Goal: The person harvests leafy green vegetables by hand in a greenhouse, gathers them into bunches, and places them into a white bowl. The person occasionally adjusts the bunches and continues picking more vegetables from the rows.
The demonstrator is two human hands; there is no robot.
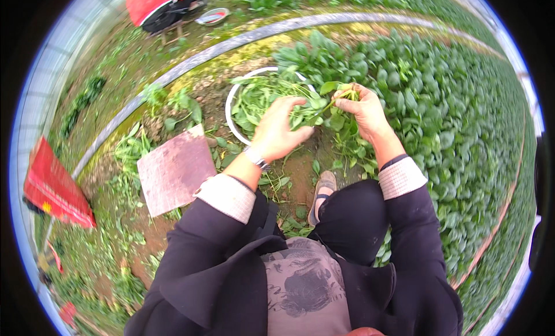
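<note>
My right hand (363, 113) pinches a small bunch of leafy green stems (344, 93), yellowish at the end by the fingers, at the edge of the growing bed. Over the near side of a round white-rimmed basin (230, 115) is my left hand (279, 130), its thumb and fingers apart and nothing visible in its grasp. Loose cut greens (260, 95), which look like spinach, fill the basin. A metal-banded watch (256, 157) circles my left wrist.
Dense leafy plants (433, 102) grow on the right. A flat reddish board (180, 171) lies left of my legs. A grey hose (208, 54) curves across the ground behind the basin. A red bag (56, 188) stands far left; a person in red (151, 6) sits at the top.
</note>
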